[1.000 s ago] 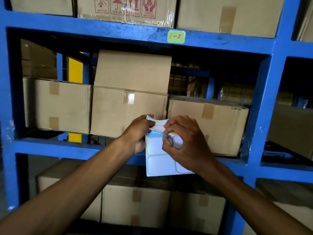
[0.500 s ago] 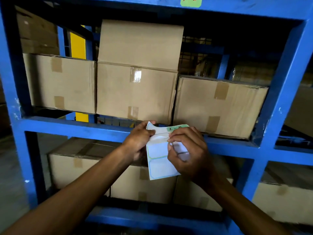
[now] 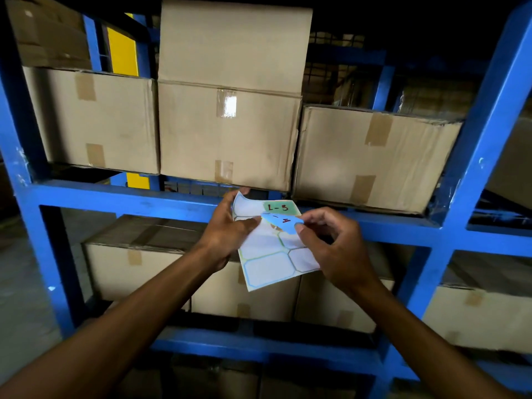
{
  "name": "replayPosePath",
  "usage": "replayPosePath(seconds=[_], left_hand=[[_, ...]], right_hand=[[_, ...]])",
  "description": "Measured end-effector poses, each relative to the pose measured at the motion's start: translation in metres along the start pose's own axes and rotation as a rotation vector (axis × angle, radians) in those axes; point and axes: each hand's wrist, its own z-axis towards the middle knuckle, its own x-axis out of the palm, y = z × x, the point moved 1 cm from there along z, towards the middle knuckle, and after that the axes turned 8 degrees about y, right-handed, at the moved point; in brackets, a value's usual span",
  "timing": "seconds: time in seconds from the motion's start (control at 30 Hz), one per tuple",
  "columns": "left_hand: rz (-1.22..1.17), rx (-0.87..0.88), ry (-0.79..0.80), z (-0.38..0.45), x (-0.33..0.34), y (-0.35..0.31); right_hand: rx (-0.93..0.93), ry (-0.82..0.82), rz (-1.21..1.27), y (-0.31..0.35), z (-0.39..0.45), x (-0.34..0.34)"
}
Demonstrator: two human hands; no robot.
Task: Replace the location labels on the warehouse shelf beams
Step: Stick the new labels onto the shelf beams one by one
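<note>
Head view, hands outward. Left hand (image 3: 227,234) grips the left edge of a label sheet (image 3: 272,260), thumb across its face. Right hand (image 3: 334,249), at 3 o'clock of the sheet, pinches a blue label (image 3: 283,223) with red writing between thumb and forefinger, its far end lying over the sheet. A green label (image 3: 277,208) sits at 12 o'clock on the sheet. Behind both runs the blue shelf beam (image 3: 129,198); cardboard boxes (image 3: 227,133) stand above it at 12 o'clock.
</note>
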Motion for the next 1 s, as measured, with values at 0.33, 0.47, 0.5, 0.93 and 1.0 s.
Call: replayPosePath(seconds=[0.33, 0.47, 0.5, 0.93, 1.0], left_hand=[[0.198, 0.092, 0.007, -0.010, -0.002, 0.008], [0.405, 0.115, -0.076, -0.005, -0.007, 0.012], [0.424, 0.097, -0.084, -0.004, -0.009, 0.013], [0.802, 0.186, 0.217, -0.011, 0.001, 0.034], [0.927, 0.203, 0.238, -0.011, -0.005, 0.043]], right_hand=[[0.044, -0.096, 0.043, 0.007, -0.014, -0.025], [0.041, -0.195, -0.065, 0.014, -0.009, -0.047], [0.055, -0.193, -0.082, 0.015, -0.008, -0.053], [0.229, -0.041, -0.161, -0.029, 0.000, -0.058], [0.246, -0.032, -0.181, -0.046, 0.005, -0.053]])
